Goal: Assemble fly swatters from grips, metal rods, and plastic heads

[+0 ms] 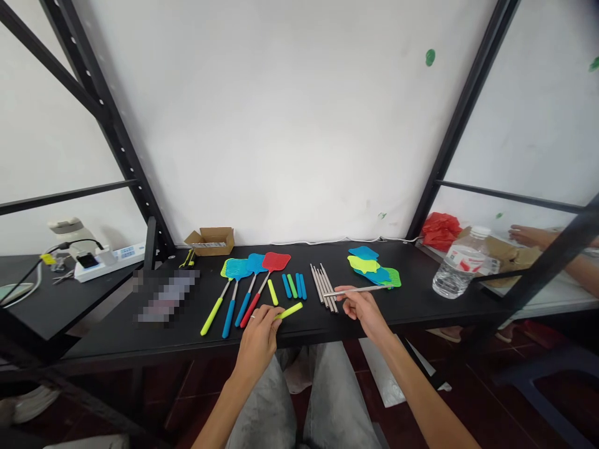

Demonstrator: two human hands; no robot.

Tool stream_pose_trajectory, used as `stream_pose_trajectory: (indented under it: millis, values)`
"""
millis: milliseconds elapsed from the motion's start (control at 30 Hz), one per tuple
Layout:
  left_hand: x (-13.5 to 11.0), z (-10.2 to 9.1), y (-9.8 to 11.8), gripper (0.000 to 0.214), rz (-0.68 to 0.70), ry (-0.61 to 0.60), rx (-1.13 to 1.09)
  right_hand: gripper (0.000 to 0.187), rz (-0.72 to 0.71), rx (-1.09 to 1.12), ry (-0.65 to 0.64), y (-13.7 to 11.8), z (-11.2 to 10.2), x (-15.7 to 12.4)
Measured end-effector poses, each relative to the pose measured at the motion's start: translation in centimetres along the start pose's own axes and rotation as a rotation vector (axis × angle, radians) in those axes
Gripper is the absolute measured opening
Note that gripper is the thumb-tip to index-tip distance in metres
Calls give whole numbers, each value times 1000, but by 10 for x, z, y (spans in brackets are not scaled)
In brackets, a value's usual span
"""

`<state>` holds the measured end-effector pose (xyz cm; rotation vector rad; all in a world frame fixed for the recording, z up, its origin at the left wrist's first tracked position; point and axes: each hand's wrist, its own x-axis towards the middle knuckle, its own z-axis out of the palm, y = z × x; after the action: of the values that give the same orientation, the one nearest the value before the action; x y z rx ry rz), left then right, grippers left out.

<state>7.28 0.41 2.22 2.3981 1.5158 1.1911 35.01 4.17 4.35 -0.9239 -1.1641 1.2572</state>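
My left hand (259, 333) pinches a yellow-green foam grip (290, 310) just above the black table's front edge. My right hand (361, 307) holds a thin metal rod (358, 290) that points right toward a pile of fly-swatter heads (372, 266) in blue and yellow-green. Between my hands lies a bundle of metal rods (322, 284). Several loose foam grips (294, 286), blue and green, lie left of the rods. Further left lie several assembled fly swatters (246, 284) with red, blue and yellow-green heads.
A small open cardboard box (210, 240) sits at the back of the black table (421, 305). A water bottle (461, 262) and a red bag (440, 229) are at the right, where another person's hand (528, 236) rests. A power strip (110, 259) lies on the left table.
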Motion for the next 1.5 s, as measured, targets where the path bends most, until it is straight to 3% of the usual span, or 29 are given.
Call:
stream_pose_trajectory:
  millis: [100,333,767,1067,1133,1333,1500]
  values:
    - [-1,1,2,26,28,-1,33,37,8,-4,-48,1,5,-3]
    - [-2,1,4,28,47,4,64,29,-58,-77,-73,5,10,-4]
    - [-3,3,1,30,64,19,109,32,-25,-162,-134,2,9,-7]
    - [-2,0,4,32,71,-12,75,35,-46,-343,-289,1,21,-14]
    - [-2,0,4,32,66,-10,72,36,-54,-334,-265,1,21,-13]
    - [-2,1,5,30,59,25,81,36,-40,-1,28,4,9,-4]
    - [-2,2,5,30,65,39,87,38,-71,-29,24,9,6,-1]
